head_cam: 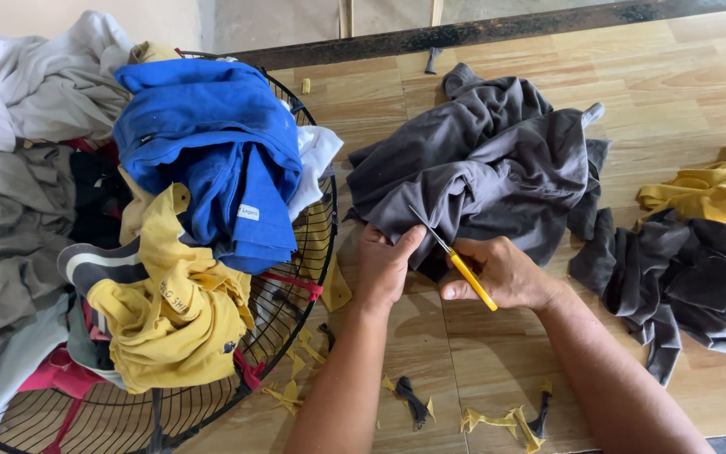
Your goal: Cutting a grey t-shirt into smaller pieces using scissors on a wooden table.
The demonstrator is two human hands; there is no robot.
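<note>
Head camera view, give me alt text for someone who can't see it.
A person's right hand works yellow-handled scissors into a dark grey garment that the left hand holds on a wooden floor. Beside them a round black wire grille holds blue, yellow and grey clothes, with fabric scraps near the wrists.

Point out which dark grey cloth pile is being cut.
The larger grey garment at centre: the left hand grips its edge and the right hand works yellow-handled scissors into it. The smaller grey pile lies untouched, right.
</note>
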